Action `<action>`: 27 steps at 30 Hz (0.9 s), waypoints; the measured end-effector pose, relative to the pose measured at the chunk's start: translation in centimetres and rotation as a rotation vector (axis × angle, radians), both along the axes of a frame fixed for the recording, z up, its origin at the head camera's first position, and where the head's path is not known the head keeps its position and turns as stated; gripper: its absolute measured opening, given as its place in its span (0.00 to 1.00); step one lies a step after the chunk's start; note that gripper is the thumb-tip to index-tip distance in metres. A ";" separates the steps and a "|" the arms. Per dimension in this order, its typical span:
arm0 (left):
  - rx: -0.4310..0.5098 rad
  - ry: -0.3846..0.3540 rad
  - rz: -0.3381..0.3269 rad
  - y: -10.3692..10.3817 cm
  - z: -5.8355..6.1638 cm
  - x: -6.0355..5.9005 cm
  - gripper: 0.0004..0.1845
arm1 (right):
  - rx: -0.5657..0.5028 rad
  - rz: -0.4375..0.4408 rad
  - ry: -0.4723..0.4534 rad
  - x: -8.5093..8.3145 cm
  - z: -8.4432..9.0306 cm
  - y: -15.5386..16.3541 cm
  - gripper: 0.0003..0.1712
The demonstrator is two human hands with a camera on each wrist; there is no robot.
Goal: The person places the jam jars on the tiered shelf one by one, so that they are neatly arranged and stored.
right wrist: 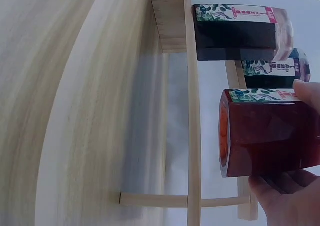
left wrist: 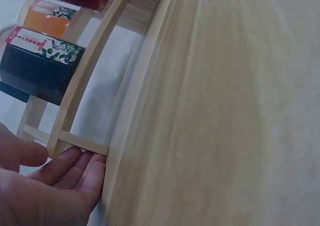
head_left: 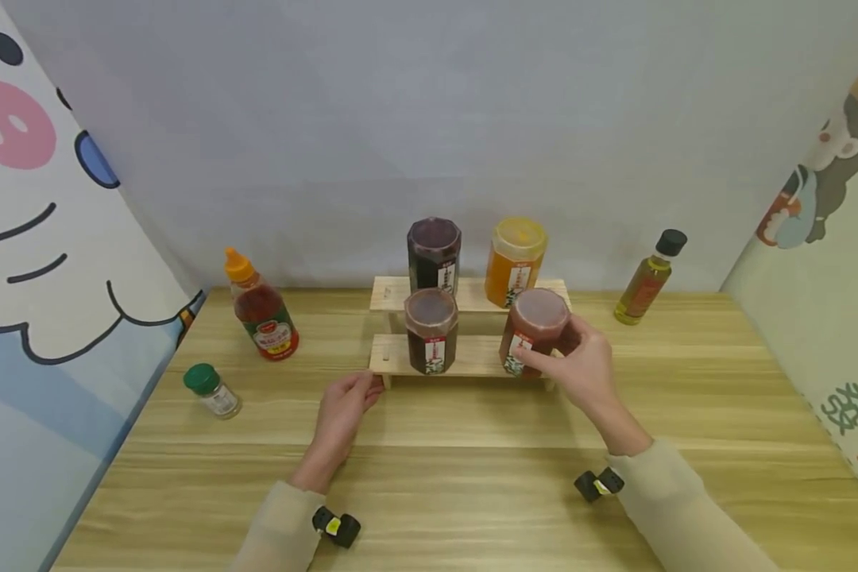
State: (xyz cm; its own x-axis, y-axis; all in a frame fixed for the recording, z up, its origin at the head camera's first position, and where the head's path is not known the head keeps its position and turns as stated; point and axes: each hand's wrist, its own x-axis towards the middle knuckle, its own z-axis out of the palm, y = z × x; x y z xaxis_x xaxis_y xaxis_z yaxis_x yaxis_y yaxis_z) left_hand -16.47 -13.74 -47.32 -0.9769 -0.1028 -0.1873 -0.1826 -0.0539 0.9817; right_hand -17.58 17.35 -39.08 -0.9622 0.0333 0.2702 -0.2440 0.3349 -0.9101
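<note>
My right hand (head_left: 579, 361) grips a red jam jar (right wrist: 270, 133) by its sides, thumb on the label. In the right wrist view a gap shows between the jar's base and the front board of the two-step wooden rack (head_left: 472, 364). My left hand (head_left: 345, 409) holds the rack's front left end, its fingertips against the short leg (left wrist: 82, 142) and its thumb by the board's end. On the front step stands a dark jam jar (head_left: 431, 334). Another dark jar (head_left: 434, 254) and an orange jar (head_left: 516, 262) stand on the back step.
To the left stand a red sauce bottle (head_left: 266, 318) with an orange cap and a small green-lidded spice jar (head_left: 213, 391). An oil bottle (head_left: 645, 284) with a black cap is at the right. A pale wall (head_left: 472, 119) rises behind the wooden table (head_left: 472, 477).
</note>
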 end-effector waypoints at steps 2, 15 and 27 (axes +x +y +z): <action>0.000 0.000 0.001 0.0 0.1 0.0 0.19 | 0.000 -0.009 -0.014 -0.6 -0.8 0.1 0.34; -0.008 0.024 -0.004 0.0 0.3 0.2 0.20 | -0.019 -0.017 -0.015 -1.8 -2.1 -0.8 0.37; -0.011 0.006 -0.006 0.0 0.2 0.1 0.19 | -0.014 0.002 0.008 -1.3 -1.3 -1.5 0.34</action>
